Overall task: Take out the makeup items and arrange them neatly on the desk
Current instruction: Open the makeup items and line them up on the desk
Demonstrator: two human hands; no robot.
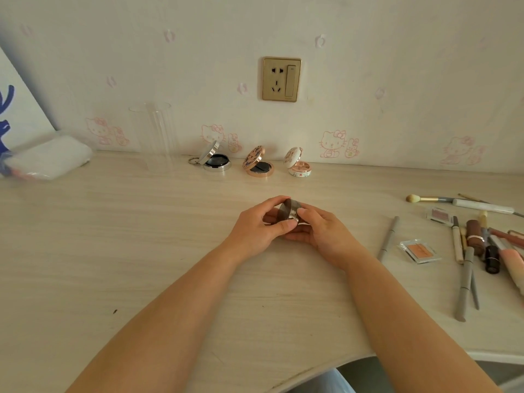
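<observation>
Left hand (pixel 256 226) and right hand (pixel 319 229) both grip a small round compact (pixel 288 211) just above the desk (pixel 141 251), mid-front. Thumbs sit at its rim, probably to open it. Three open compacts (pixel 258 163) stand along the wall, suggesting it joins that row.

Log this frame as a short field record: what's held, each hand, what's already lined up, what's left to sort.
held: round dark compact, above the desk
left hand: grips the compact's left side
right hand: grips its right side and underside
lined up at wall: silver compact, floral compact, white compact, all open
unsorted, right: brushes, pencils, lipsticks, orange blush pan
</observation>
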